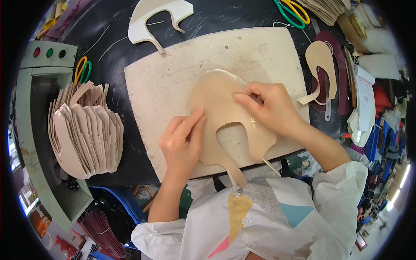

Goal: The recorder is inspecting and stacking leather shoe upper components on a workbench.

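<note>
A beige leather shoe upper (219, 97) lies over a pale work board (156, 82), its rounded end away from me and its open notch facing me. Small gold stamping marks its right leg, and its narrow strip hangs past the board's near edge. My left hand (180, 141) grips the left edge with thumb and fingers pressed together. At the upper right edge, my right hand (268, 102) is closed in a pinch; its fingertips partly hide what lies under them.
A stack of beige cut pieces (86, 134) stands on the black table at left, beside yellow-green scissors (82, 71) and a grey metal box (47, 60). A white-backed piece (143, 21) lies beyond the board. Another beige upper (318, 56) and a metal ruler (328, 110) lie at right.
</note>
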Demonstrator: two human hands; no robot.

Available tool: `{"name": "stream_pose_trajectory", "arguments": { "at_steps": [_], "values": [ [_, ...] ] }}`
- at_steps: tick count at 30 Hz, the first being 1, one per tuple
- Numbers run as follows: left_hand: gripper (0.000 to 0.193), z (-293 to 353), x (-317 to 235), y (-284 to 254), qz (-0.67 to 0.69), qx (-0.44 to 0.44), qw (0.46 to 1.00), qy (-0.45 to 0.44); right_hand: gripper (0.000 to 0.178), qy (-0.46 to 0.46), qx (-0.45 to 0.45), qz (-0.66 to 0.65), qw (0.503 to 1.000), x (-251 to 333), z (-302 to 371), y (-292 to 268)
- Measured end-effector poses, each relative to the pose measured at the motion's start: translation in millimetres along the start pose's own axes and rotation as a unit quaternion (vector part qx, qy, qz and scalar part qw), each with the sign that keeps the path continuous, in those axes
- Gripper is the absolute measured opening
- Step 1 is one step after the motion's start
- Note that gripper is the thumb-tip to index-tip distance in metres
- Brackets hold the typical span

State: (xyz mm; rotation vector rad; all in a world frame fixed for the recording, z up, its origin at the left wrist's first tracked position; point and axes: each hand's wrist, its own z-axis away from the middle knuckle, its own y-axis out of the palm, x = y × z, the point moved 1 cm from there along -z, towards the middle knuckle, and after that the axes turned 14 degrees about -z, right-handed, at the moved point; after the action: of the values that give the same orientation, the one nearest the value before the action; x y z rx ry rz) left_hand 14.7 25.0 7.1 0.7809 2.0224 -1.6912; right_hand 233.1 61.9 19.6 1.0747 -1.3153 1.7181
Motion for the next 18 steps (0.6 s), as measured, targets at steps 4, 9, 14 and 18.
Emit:
{"name": "stream_pose_trajectory", "arguments": {
  "at_steps": [4, 9, 14, 18],
  "values": [
    [0.02, 0.2, 5.9, 9.6, -0.028, -0.013, 0.999, -0.009, 0.019, 0.04, -0.026, -0.009, 0.999, -13.2, -2.1, 8.0],
    [0.017, -8.1, 4.4, 8.5, 0.003, 0.008, 0.998, -0.055, 0.022, 0.05, -0.044, -0.006, 0.998, -16.3, -3.6, 9.8],
    [0.019, -12.3, 7.4, 9.1, 0.005, 0.01, 0.998, -0.065, 0.026, 0.06, -0.058, -0.013, 0.996, -10.6, -6.7, 11.1],
    [0.018, -12.9, 8.3, 8.8, 0.0, 0.015, 0.998, -0.066, 0.026, 0.075, -0.054, -0.011, 0.996, -8.7, -8.9, 11.0]
  ]
}}
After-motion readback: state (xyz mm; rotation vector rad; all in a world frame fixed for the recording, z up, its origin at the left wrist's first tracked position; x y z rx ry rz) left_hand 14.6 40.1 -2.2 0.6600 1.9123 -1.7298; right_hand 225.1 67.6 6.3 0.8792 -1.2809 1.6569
